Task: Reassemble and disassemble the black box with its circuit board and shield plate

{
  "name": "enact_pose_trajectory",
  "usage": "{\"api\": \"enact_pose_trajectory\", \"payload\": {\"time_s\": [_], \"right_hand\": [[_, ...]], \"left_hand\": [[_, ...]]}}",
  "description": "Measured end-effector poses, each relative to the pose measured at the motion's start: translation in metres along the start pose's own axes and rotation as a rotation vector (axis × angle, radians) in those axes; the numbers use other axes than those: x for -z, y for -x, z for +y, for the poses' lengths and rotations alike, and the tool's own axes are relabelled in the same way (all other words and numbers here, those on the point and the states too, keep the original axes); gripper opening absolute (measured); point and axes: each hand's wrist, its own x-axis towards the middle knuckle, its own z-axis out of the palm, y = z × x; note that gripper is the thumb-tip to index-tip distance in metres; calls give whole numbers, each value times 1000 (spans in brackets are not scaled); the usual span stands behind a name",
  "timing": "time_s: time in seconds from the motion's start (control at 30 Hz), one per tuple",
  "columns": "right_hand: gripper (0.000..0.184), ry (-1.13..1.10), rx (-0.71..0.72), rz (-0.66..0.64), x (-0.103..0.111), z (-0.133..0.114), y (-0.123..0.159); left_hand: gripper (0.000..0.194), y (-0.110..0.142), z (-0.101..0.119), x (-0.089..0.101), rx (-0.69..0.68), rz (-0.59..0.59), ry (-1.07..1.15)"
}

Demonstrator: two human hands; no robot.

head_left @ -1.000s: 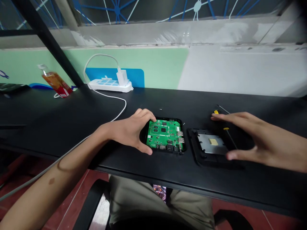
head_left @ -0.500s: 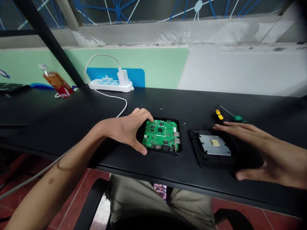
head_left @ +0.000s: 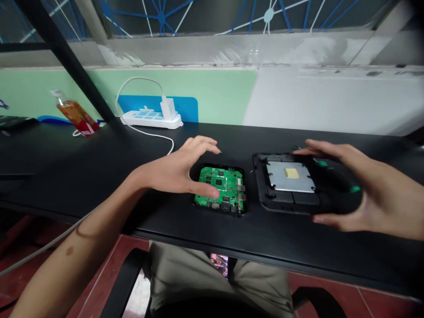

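Observation:
My left hand hovers with thumb and fingers spread above the left side of a green circuit board. The board sits in a shallow black case on the table, its ports toward the right and front. With my right hand I grip a black cover by its right side, thumb in front and fingers behind. A silver metal plate and a pale yellow pad face up on its inner side. A green-handled screwdriver is mostly hidden behind the cover.
On the black table a small screw lies between case and cover. A white power strip with a plugged-in charger stands at the back, its cable running left. A drink bottle leans farther left. A lit phone is below the table edge.
My right hand has closed on the black cover and raised it off the table, slightly left. My left hand has come off the case and moved a little rightward over the board.

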Motion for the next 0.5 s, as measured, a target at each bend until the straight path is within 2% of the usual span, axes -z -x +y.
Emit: {"api": "enact_pose_trajectory", "payload": {"time_s": [0.13, 0.23, 0.37, 0.5], "right_hand": [[119, 38, 116, 103, -2, -17, -28], [118, 70, 166, 130, -10, -33, -46], [119, 101, 183, 120, -23, -44, -58], [118, 120, 188, 125, -36, -46, -62]], "left_hand": [[105, -15, 20, -5, -134, 150, -35], [113, -22, 26, -11, -192, 147, -136], [111, -23, 17, -15, -178, 186, -224], [111, -21, 5, -15, -151, 168, -246]]}}
